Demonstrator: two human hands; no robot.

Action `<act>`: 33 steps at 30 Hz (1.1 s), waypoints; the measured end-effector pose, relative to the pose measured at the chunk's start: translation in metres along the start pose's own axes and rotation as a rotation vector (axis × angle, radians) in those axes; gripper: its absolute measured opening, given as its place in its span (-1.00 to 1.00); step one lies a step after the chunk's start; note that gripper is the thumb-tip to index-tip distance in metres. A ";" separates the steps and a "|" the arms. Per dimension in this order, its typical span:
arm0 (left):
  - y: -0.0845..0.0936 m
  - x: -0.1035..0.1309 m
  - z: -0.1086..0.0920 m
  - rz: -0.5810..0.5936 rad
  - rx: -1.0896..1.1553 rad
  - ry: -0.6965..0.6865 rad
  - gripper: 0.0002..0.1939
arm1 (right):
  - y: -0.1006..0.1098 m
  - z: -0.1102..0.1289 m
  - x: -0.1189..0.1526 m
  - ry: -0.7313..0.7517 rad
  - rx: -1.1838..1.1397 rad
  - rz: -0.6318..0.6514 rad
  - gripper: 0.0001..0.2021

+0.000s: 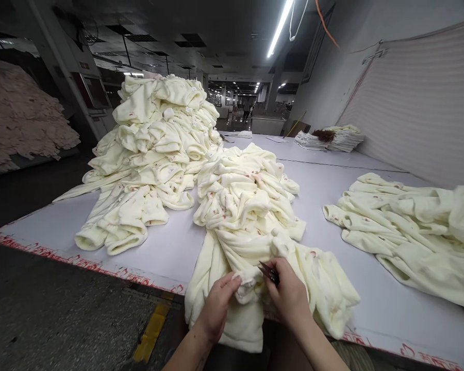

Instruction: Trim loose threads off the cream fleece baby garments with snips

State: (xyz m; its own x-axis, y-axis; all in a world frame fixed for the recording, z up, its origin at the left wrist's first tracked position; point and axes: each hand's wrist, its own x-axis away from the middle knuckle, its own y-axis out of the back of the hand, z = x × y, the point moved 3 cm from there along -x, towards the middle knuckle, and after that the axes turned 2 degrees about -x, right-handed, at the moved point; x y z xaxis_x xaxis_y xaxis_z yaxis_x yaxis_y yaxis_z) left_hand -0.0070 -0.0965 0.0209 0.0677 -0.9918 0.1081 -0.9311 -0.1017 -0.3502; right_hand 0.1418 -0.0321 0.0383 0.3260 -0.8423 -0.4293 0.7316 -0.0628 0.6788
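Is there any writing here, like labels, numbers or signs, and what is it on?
Nothing can be read clearly.
Small white tags on the tall cream fleece garment heap: too small.
Red markings along the front of the white tabletop: illegible.
Small reddish sign on the grey left column: too small.

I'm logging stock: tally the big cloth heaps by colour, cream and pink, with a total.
Cream: 3 (left heap, middle heap, right heap)
Pink: 1 (far-left heap)
Total: 4
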 end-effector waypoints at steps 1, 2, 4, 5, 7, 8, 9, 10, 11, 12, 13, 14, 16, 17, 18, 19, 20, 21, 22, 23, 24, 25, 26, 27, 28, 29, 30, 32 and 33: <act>0.000 -0.001 0.000 -0.010 0.072 0.000 -0.70 | 0.002 0.000 -0.001 -0.023 0.013 0.035 -0.92; 0.001 -0.002 0.000 -0.017 0.118 -0.005 -0.70 | 0.004 0.001 0.000 -0.040 0.008 0.074 -0.93; 0.002 -0.002 0.002 -0.025 0.168 -0.003 -0.72 | 0.011 0.006 0.004 -0.041 -0.035 0.148 -0.91; 0.002 -0.002 0.004 -0.026 0.183 0.003 -0.73 | 0.015 0.009 0.006 -0.026 -0.056 0.176 -0.88; 0.002 -0.002 0.006 -0.023 0.201 0.009 -0.74 | 0.021 0.017 0.012 0.031 -0.058 0.205 -0.80; 0.002 -0.002 0.007 -0.022 0.207 0.008 -0.75 | 0.023 0.020 0.014 0.069 -0.034 0.204 -0.77; 0.002 -0.002 0.007 -0.019 0.211 0.005 -0.75 | 0.024 0.023 0.016 0.107 0.000 0.196 -0.76; 0.001 -0.003 0.007 -0.011 0.216 0.000 -0.75 | 0.023 0.025 0.016 0.143 0.037 0.182 -0.75; 0.000 -0.003 0.007 0.002 0.222 -0.005 -0.75 | 0.023 0.027 0.017 0.171 0.070 0.168 -0.75; -0.001 -0.003 0.006 0.020 0.227 -0.009 -0.75 | 0.021 0.028 0.016 0.189 0.094 0.154 -0.75; -0.002 -0.003 0.006 0.041 0.229 -0.013 -0.75 | 0.020 0.028 0.016 0.194 0.105 0.141 -0.75; -0.003 -0.003 0.005 0.062 0.227 -0.016 -0.75 | 0.019 0.028 0.016 0.193 0.106 0.132 -0.75; -0.005 -0.002 0.004 0.089 0.213 -0.020 -0.74 | 0.018 0.029 0.016 0.206 0.107 0.121 -0.75; -0.006 -0.001 0.004 0.095 0.204 -0.021 -0.74 | 0.018 0.030 0.016 0.227 0.118 0.117 -0.75; -0.007 -0.001 0.004 0.100 0.200 -0.019 -0.74 | 0.018 0.031 0.017 0.251 0.136 0.111 -0.74; -0.007 -0.001 0.004 0.106 0.203 -0.015 -0.73 | 0.018 0.031 0.017 0.270 0.155 0.101 -0.73; -0.008 -0.002 0.004 0.115 0.210 -0.011 -0.73 | 0.019 0.030 0.017 0.273 0.167 0.089 -0.73; -0.008 -0.003 0.004 0.131 0.219 -0.006 -0.72 | 0.020 0.028 0.017 0.255 0.166 0.076 -0.74; -0.009 -0.005 0.004 0.155 0.223 0.000 -0.71 | 0.022 0.026 0.017 0.219 0.145 0.071 -0.74; -0.010 -0.009 0.003 0.189 0.220 0.003 -0.69 | 0.023 0.023 0.016 0.170 0.103 0.076 -0.74; -0.011 -0.015 0.002 0.229 0.208 0.004 -0.68 | 0.024 0.020 0.017 0.113 0.044 0.089 -0.75; -0.012 -0.021 0.000 0.275 0.193 0.010 -0.66 | 0.024 0.018 0.018 0.053 -0.025 0.112 -0.75; -0.012 -0.029 0.000 0.321 0.182 0.026 -0.65 | 0.023 0.017 0.020 -0.001 -0.096 0.143 -0.76; -0.013 -0.037 -0.001 0.359 0.175 0.048 -0.63 | 0.020 0.018 0.023 -0.043 -0.164 0.175 -0.76; -0.012 -0.045 -0.001 0.384 0.175 0.075 -0.61 | 0.015 0.020 0.028 -0.070 -0.223 0.207 -0.77; -0.011 -0.052 -0.001 0.396 0.178 0.103 -0.58 | 0.007 0.024 0.034 -0.083 -0.267 0.240 -0.79; -0.008 -0.058 -0.001 0.396 0.180 0.130 -0.56 | -0.003 0.028 0.041 -0.082 -0.293 0.279 -0.81; 0.001 -0.065 -0.003 0.373 0.173 0.158 -0.54 | -0.028 0.035 0.056 -0.038 -0.270 0.368 -0.84; 0.007 -0.064 -0.005 0.352 0.167 0.161 -0.54 | -0.041 0.036 0.064 -0.001 -0.208 0.408 -0.83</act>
State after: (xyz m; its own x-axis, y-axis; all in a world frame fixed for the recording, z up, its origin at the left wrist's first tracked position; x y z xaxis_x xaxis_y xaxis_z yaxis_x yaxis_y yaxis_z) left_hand -0.0198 -0.0330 0.0166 -0.3133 -0.9449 0.0945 -0.8158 0.2168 -0.5361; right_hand 0.1107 -0.1026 0.0048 0.6123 -0.7761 -0.1507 0.6478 0.3832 0.6584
